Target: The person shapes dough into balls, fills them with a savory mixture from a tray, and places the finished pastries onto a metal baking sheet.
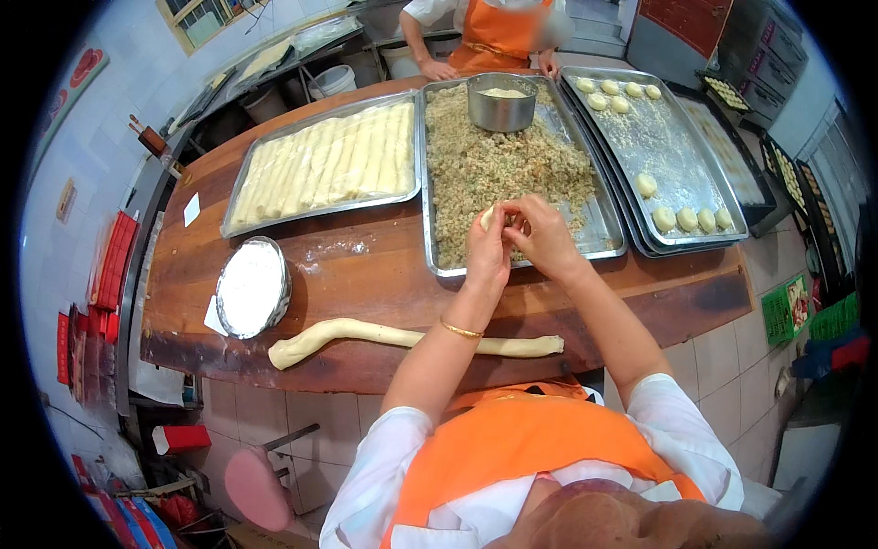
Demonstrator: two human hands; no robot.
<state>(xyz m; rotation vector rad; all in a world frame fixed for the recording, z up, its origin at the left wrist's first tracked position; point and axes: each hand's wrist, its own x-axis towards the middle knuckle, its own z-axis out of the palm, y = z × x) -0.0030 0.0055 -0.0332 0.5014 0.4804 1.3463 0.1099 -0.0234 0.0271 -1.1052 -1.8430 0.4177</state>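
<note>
A small pale piece of dough [487,217] shows between my hands, above the near part of a metal tray [599,247] heaped with crumbly, greenish-brown filling [512,165]. My left hand [488,252] is closed around the piece and hides most of it. Curled inward from the right, my right hand [543,240] has its fingertips pinched at the dough's edge, against the left hand. A long dough rope [366,331] lies on the wooden table under my left forearm. Within the filling tray stands a round metal container [501,112] with pale contents.
Left of the filling, a tray [413,194] holds dough rolls under clear film. A round tin of white powder [253,288] stands front left. On the right, stacked trays [700,242] carry several dough balls [646,186]. Across the table stands a person in an orange apron [494,41].
</note>
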